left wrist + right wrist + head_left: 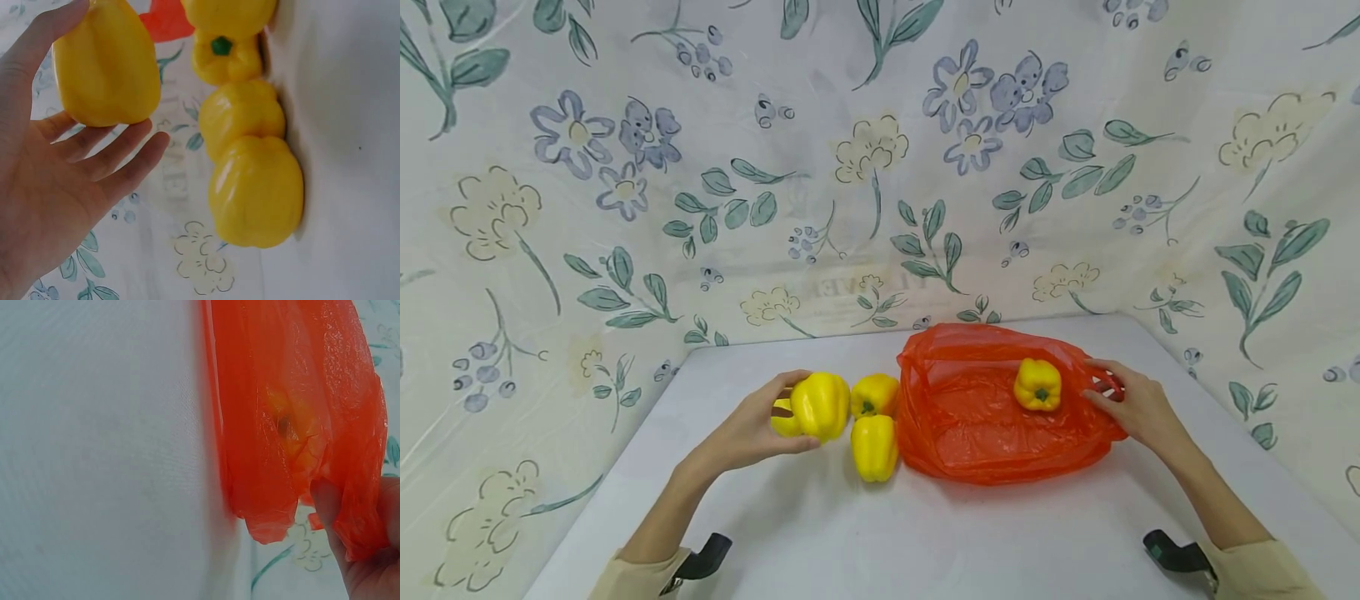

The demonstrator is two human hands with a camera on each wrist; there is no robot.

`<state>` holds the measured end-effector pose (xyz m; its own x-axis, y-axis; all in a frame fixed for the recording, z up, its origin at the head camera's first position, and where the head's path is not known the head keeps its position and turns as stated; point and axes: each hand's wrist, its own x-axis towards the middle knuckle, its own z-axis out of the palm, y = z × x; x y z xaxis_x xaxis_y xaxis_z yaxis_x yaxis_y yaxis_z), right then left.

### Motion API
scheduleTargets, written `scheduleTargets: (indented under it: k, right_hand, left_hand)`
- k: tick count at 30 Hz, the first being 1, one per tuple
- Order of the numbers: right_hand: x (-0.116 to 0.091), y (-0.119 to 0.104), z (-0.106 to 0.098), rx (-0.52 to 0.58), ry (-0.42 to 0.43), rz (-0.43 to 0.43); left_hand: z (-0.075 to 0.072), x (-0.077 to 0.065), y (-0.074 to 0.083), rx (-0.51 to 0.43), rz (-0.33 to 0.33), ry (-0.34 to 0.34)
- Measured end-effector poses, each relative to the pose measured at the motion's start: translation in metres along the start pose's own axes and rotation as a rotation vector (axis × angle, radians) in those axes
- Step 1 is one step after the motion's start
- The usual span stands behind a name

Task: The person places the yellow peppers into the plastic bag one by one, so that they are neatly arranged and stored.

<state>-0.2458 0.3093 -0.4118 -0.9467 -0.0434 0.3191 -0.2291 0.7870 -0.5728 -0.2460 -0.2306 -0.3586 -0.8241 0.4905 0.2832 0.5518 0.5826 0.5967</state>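
Note:
My left hand (751, 427) holds a yellow bell pepper (822, 407) between thumb and fingers, raised off the table; the left wrist view shows the fingertips under this held pepper (106, 69). Beside and behind it lie several more yellow bell peppers, among them a front pepper (874, 448) and a back pepper (875, 393) against the bag's left side. The red plastic bag (977, 454) lies with its mouth spread wide. One yellow pepper (1037, 385) sits inside, towards the right. My right hand (1141, 404) pinches the bag's right edge, thumb on one side of the film.
A white table (820, 542) carries everything. A floral-patterned sheet (820, 192) rises behind it and along both sides. Each wrist wears a black camera mount, one seen at the left sleeve (651, 577).

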Motion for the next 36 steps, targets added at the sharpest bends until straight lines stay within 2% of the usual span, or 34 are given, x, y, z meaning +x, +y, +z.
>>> scheduleTargets:
  k: [8,14,24,36]
  right_hand:
    - [0.000,-0.001,0.001,-0.005,0.006,-0.006]
    - [0.000,-0.003,0.002,-0.005,0.000,-0.005]
    - [0.000,-0.004,0.000,-0.003,-0.012,0.013]
    - [0.000,-0.003,0.000,0.006,-0.009,0.006]
  left_hand:
    - [0.003,0.016,0.016,-0.044,0.053,0.007]
    - [0.007,0.031,0.031,-0.042,0.107,-0.017]
    - [0.011,0.072,0.057,-0.053,0.203,-0.055]
    - [0.029,0.123,0.095,-0.159,0.300,-0.119]
